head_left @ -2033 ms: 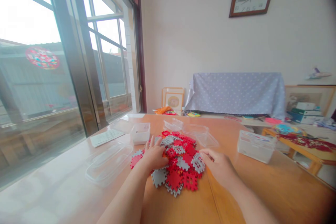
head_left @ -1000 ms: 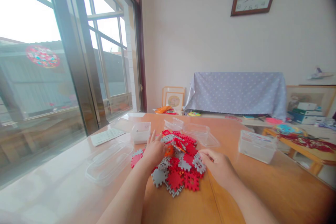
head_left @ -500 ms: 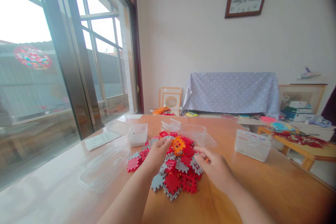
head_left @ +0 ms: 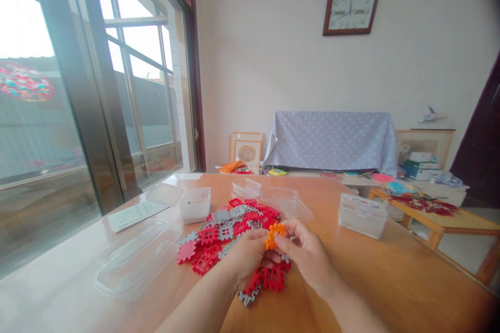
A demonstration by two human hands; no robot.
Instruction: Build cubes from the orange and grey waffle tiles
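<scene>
A heap of red and grey square interlocking tiles (head_left: 230, 229) lies on the wooden table (head_left: 390, 281). Both my hands meet just above its near edge. My left hand (head_left: 248, 257) and my right hand (head_left: 304, 252) pinch an orange tile (head_left: 274, 235) between their fingertips, holding it upright over the pile. Both hands are closed on that tile. Red tiles (head_left: 269, 278) lie directly under my hands.
A long clear lid (head_left: 135, 263) lies left of the heap, with a small white box (head_left: 195, 204) and a printed sheet (head_left: 130, 214) behind it. A clear container (head_left: 287, 202) sits beyond the pile, a lidded white box (head_left: 361, 214) to the right. A window runs along the left.
My left hand dug an orange tile out of the heap and lifted it. My right hand came in to grip it too. The view has swung left.
</scene>
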